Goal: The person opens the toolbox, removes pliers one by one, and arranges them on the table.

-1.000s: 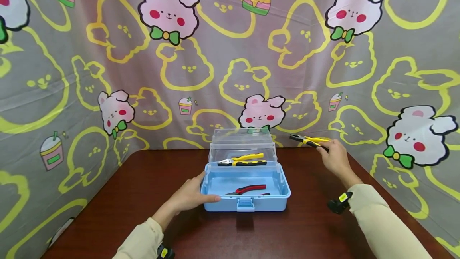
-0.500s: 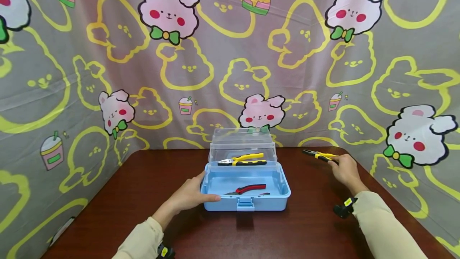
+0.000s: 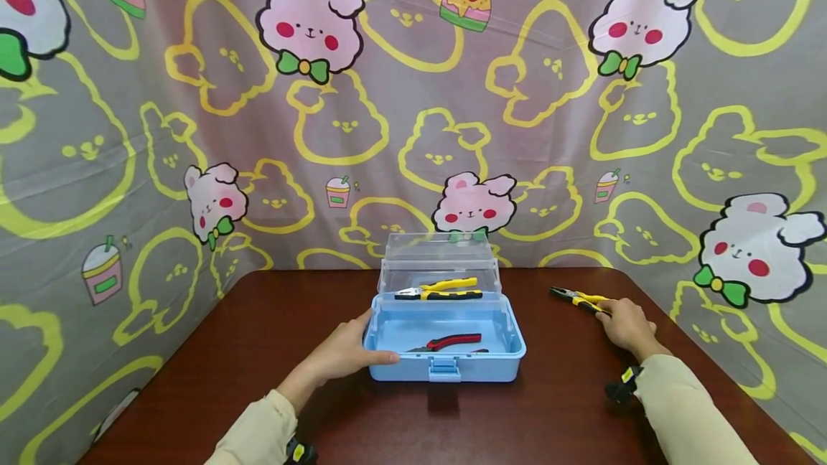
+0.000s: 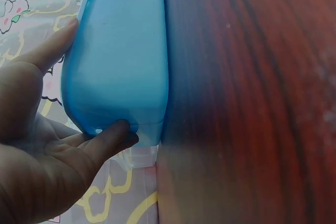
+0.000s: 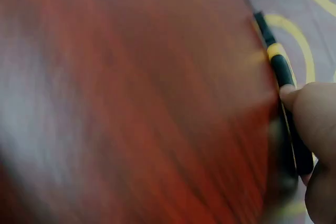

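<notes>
The light blue toolbox [image 3: 413, 370] stands with its clear lid [image 3: 439, 250] raised. My left hand [image 3: 345, 351] grips its front left corner; the thumb lies on the front rim and the fingers lie along the side, as the left wrist view shows too. Yellow-and-black pliers [image 3: 450, 296] show at the base of the lid. Red-and-black-handled pliers [image 3: 460, 340] lie inside, partly hidden by the front wall. To the right, my right hand [image 3: 628, 325] holds another pair of yellow-and-black pliers [image 3: 584, 301] by the handles, low over the table with the nose pointing back left.
The dark red-brown table [image 3: 517, 422] reaches back to a grey curtain [image 3: 549, 142] with a yellow rabbit print, which also closes both sides. A black camera [image 3: 622, 386] sits on the right wrist, beside the cream sleeve.
My right hand has carried its pliers right and down from above the table's back edge to the tabletop. My left hand has kept its hold on the toolbox. The head view has shifted slightly.
</notes>
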A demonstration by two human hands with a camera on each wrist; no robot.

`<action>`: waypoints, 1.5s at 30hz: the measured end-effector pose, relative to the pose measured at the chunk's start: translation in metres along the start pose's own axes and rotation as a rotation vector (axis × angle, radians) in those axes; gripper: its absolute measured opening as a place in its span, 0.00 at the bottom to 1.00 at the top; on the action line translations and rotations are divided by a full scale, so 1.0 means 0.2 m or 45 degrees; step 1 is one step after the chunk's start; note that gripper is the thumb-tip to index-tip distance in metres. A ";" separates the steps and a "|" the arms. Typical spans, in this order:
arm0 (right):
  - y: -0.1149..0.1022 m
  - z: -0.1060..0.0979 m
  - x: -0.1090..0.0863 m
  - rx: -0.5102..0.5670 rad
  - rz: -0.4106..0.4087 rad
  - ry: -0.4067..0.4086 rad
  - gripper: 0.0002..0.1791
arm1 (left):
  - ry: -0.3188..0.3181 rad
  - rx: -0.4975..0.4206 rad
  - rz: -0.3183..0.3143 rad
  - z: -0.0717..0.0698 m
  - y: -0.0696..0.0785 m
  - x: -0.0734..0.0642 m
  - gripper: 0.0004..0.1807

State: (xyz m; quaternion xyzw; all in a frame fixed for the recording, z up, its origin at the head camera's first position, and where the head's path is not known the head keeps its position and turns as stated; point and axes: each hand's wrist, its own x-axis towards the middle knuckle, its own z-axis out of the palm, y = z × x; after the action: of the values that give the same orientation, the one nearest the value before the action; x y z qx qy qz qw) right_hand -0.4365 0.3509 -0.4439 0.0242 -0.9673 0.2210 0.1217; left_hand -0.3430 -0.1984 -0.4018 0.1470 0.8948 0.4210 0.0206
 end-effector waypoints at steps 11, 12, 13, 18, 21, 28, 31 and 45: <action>0.02 -0.07 0.00 -0.060 0.007 -0.174 0.24 | -0.004 0.002 0.012 0.00 0.00 0.00 0.62; 0.02 -0.08 0.00 -0.066 0.005 -0.178 0.24 | -0.004 0.000 0.010 0.00 0.00 0.00 0.62; 0.01 -0.08 0.01 -0.073 0.002 -0.181 0.25 | -0.005 0.001 0.010 0.00 0.00 0.00 0.62; -0.02 -0.10 0.01 -0.090 -0.018 -0.178 0.28 | -0.008 0.002 0.008 0.00 0.01 -0.01 0.62; -0.05 -0.12 0.02 -0.089 -0.025 -0.178 0.30 | -0.008 -0.001 0.004 0.01 0.01 -0.01 0.62; -0.16 -0.17 0.05 -0.111 -0.134 -0.175 0.31 | 0.004 0.005 -0.016 0.00 0.00 -0.02 0.64; -0.22 -0.19 0.07 -0.124 -0.214 -0.151 0.30 | 0.006 0.008 -0.019 0.00 0.01 -0.02 0.64; -0.52 -0.22 0.11 -0.132 -0.513 -0.096 0.28 | -0.006 -0.004 -0.006 0.00 0.01 -0.02 0.62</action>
State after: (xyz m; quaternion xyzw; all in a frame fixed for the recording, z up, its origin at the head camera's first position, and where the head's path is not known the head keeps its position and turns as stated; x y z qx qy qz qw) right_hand -0.4378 0.2761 -0.3557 0.2190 -0.9569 0.1410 0.1283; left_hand -0.3395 -0.1986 -0.4004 0.1457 0.8944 0.4221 0.0239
